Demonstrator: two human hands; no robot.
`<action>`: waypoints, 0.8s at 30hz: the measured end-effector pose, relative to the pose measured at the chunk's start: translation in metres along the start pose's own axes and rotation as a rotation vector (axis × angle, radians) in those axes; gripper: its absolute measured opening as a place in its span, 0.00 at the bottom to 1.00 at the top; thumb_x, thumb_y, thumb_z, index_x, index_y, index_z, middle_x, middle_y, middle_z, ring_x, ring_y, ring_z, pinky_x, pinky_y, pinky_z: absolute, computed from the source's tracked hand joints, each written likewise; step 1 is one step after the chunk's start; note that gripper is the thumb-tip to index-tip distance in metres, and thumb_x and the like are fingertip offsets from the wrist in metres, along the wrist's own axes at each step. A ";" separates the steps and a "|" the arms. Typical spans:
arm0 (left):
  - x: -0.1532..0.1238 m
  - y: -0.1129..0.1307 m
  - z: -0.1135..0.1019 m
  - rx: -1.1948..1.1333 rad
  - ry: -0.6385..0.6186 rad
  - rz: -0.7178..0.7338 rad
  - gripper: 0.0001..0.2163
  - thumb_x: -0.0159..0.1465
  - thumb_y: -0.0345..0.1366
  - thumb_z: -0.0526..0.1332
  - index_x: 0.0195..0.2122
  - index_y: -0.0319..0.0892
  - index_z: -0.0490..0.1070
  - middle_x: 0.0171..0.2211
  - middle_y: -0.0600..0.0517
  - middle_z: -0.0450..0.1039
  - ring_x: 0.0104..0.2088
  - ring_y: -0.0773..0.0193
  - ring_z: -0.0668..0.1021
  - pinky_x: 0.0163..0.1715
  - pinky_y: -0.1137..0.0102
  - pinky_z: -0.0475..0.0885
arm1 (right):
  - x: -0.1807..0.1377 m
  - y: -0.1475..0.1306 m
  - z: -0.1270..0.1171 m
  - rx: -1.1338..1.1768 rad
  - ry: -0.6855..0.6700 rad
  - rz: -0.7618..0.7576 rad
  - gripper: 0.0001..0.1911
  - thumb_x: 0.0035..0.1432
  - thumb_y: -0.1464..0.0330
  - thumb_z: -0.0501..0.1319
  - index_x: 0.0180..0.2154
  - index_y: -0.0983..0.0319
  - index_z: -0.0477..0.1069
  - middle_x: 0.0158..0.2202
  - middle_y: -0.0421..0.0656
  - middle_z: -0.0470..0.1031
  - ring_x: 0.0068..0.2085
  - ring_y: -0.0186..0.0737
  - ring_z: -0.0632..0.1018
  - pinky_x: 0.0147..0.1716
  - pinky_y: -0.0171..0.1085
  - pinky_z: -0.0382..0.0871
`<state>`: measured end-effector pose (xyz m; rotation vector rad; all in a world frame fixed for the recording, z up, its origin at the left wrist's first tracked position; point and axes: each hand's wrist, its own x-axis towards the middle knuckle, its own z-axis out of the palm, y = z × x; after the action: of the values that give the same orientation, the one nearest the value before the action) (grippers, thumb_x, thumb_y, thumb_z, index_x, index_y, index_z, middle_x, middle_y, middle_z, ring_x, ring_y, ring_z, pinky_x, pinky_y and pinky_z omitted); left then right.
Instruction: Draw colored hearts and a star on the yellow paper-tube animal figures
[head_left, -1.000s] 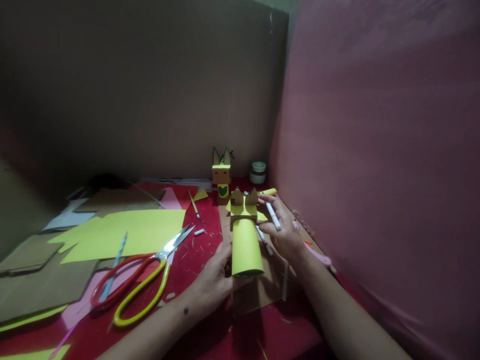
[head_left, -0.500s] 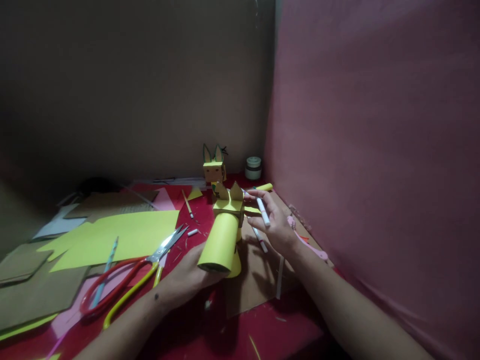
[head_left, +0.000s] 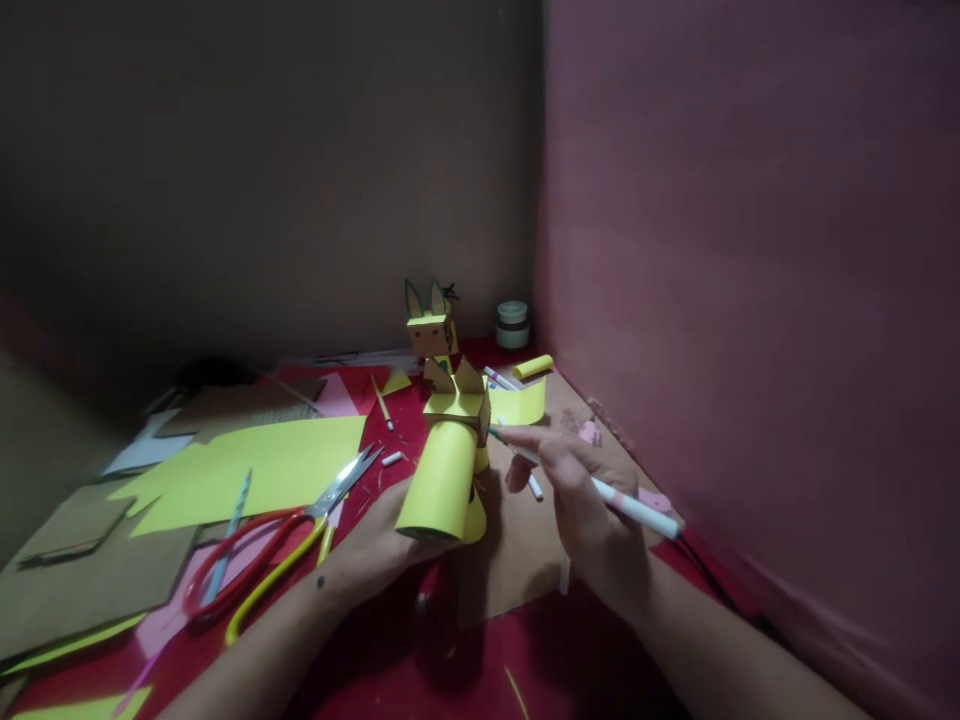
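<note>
lying on the left of the desk are a yellow sheet and, nearer, red-and-yellow scissors. just right, the left hand is clamped on a yellow paper figure, tilted with its tube end toward the near side; a second figure stands beyond, at the far side. farther right, the right hand grips a white marker, its green tip close to the held figure.

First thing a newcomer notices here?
Probably the eared yellow figure at centre, tilted in the left hand, with the white marker in the right hand pointing its green tip at the boxy head's side. Then the big red-and-yellow-handled scissors lying open on the left, and a second eared figure standing behind.
</note>
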<state>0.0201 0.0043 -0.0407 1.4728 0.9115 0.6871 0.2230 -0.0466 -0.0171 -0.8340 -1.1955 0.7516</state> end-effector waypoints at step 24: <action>0.003 -0.010 0.027 0.003 -0.012 0.171 0.25 0.57 0.42 0.72 0.55 0.39 0.74 0.60 0.38 0.68 0.54 0.41 0.75 0.48 0.55 0.74 | 0.005 -0.018 0.018 -0.395 -0.010 -0.033 0.06 0.62 0.63 0.63 0.34 0.58 0.73 0.25 0.37 0.75 0.24 0.33 0.74 0.22 0.32 0.67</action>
<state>0.0432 -0.0071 -0.0541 1.5683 0.7840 0.8011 0.2080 -0.0489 0.0037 -1.1315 -1.3864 0.4974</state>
